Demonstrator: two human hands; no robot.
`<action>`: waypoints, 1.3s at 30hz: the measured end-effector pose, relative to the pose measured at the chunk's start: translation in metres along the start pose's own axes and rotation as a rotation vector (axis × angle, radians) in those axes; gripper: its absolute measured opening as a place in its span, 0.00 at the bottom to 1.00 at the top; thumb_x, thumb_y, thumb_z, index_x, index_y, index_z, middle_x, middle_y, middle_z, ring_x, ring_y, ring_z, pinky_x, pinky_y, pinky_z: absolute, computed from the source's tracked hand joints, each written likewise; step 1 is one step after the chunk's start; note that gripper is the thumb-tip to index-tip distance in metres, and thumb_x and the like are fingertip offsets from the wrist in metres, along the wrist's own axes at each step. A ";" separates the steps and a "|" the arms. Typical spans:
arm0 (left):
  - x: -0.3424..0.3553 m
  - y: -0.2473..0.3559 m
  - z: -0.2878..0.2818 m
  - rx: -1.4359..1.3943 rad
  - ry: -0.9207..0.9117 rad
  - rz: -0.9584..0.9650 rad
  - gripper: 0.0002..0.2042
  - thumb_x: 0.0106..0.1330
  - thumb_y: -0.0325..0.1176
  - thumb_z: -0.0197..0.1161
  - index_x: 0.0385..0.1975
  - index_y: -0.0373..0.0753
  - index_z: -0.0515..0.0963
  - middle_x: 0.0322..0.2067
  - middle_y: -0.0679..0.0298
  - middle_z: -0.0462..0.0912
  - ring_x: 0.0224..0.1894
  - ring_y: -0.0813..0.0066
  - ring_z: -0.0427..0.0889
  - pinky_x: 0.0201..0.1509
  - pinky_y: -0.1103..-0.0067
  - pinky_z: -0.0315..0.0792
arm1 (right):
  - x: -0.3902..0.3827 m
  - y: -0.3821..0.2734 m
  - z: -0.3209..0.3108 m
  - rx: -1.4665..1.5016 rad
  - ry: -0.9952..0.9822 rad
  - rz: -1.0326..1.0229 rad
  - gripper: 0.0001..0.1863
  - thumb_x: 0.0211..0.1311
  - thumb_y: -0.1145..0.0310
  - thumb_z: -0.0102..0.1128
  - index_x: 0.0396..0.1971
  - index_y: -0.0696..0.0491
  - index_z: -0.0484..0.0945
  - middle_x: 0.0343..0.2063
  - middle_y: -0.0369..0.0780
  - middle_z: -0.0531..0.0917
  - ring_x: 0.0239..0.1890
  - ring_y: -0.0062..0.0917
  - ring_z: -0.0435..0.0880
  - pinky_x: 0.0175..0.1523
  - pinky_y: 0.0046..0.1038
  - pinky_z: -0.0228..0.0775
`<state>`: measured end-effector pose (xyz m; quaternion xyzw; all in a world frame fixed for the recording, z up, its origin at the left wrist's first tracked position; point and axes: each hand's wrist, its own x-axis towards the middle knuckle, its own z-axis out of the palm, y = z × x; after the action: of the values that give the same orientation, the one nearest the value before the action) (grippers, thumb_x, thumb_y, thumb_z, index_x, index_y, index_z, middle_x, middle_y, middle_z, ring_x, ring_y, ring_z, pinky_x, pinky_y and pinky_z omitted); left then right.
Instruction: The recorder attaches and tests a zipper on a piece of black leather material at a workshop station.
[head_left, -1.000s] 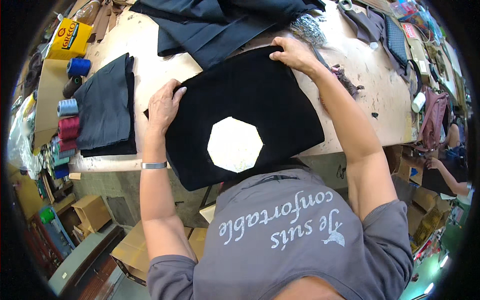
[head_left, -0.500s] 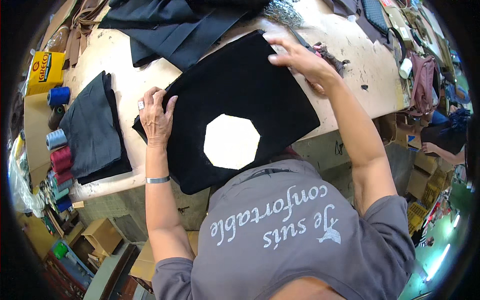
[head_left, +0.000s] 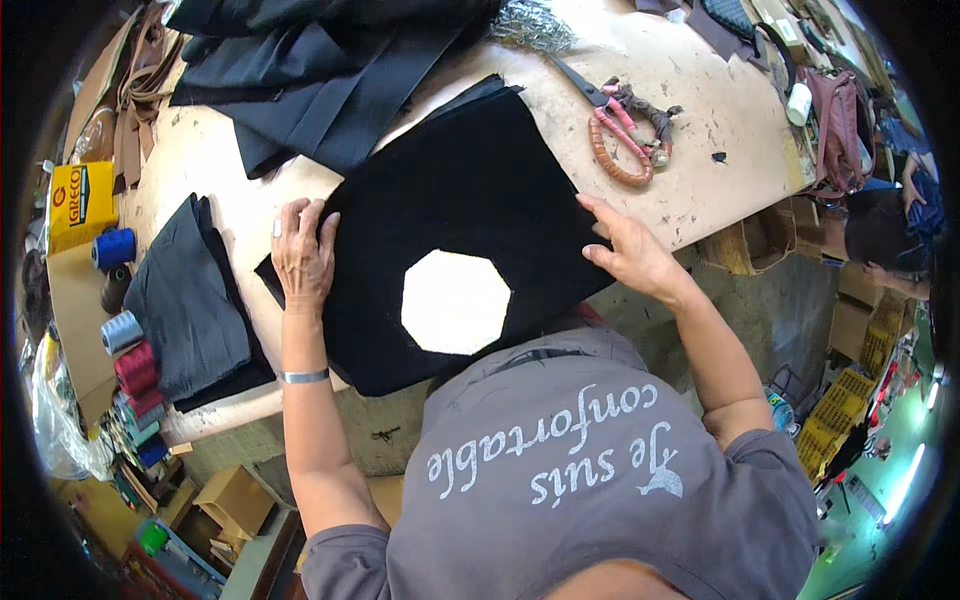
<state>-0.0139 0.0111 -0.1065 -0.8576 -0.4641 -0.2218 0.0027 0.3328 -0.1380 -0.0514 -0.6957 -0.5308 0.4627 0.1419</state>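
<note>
A black cloth panel (head_left: 455, 170) with a white octagon (head_left: 455, 302) lies across the table's front edge, against my lap. My left hand (head_left: 305, 250) is on its left edge, fingers curled onto the cloth. At the right edge, my right hand (head_left: 635, 250) touches the cloth with index finger and thumb apart. Scissors (head_left: 620, 125) with pink and orange wrapped handles lie beyond the panel's right side. A folded stack of dark cloth (head_left: 190, 310) rests left of my left hand.
Thread spools (head_left: 133, 370) and a yellow box (head_left: 82, 205) line the table's (head_left: 720, 200) left side. Dark cloth (head_left: 300, 90) covers the back left. A pink bag (head_left: 835, 130) sits right. Cardboard boxes (head_left: 230, 500) stand below, and another person's arm (head_left: 895, 280) shows far right.
My right hand has moved from the panel's top right corner down its right edge, with the fingers looser. The panel is turned anticlockwise. The scissors' handles are now uncovered.
</note>
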 end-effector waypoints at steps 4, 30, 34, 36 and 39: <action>0.000 0.003 -0.003 -0.019 -0.018 0.015 0.09 0.59 0.30 0.59 0.38 0.36 0.73 0.35 0.57 0.75 0.38 0.60 0.75 0.44 0.71 0.68 | 0.020 -0.011 0.000 0.060 0.180 -0.037 0.33 0.52 0.68 0.59 0.58 0.54 0.58 0.29 0.47 0.78 0.35 0.38 0.78 0.41 0.36 0.68; 0.000 0.011 -0.023 -0.291 -0.152 -0.173 0.05 0.57 0.26 0.58 0.31 0.34 0.71 0.32 0.57 0.74 0.35 0.59 0.76 0.40 0.71 0.68 | 0.150 -0.046 0.004 0.086 0.671 -0.309 0.12 0.50 0.73 0.59 0.36 0.57 0.70 0.24 0.44 0.79 0.30 0.37 0.79 0.37 0.35 0.69; 0.016 0.029 -0.034 -0.203 -0.271 -0.231 0.07 0.58 0.27 0.57 0.34 0.32 0.72 0.32 0.54 0.75 0.35 0.58 0.76 0.41 0.72 0.69 | 0.156 -0.043 0.005 0.084 0.678 -0.289 0.15 0.48 0.76 0.61 0.37 0.58 0.70 0.22 0.38 0.77 0.24 0.21 0.76 0.32 0.23 0.68; 0.028 0.046 -0.030 -0.196 -0.306 -0.227 0.08 0.58 0.30 0.58 0.35 0.34 0.73 0.33 0.56 0.75 0.35 0.56 0.76 0.40 0.71 0.69 | 0.156 -0.041 0.006 0.103 0.679 -0.320 0.15 0.48 0.77 0.62 0.37 0.59 0.70 0.22 0.38 0.77 0.24 0.21 0.76 0.31 0.22 0.68; 0.053 0.077 -0.007 -0.195 -0.216 -0.162 0.12 0.58 0.34 0.60 0.38 0.35 0.73 0.33 0.56 0.76 0.36 0.56 0.76 0.41 0.70 0.69 | 0.154 -0.039 0.006 0.148 0.631 -0.309 0.17 0.48 0.75 0.61 0.39 0.57 0.70 0.22 0.40 0.77 0.25 0.27 0.77 0.33 0.29 0.68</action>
<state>0.0694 0.0080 -0.0646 -0.8325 -0.5055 -0.1717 -0.1482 0.3055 0.0094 -0.1039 -0.7036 -0.5249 0.2354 0.4172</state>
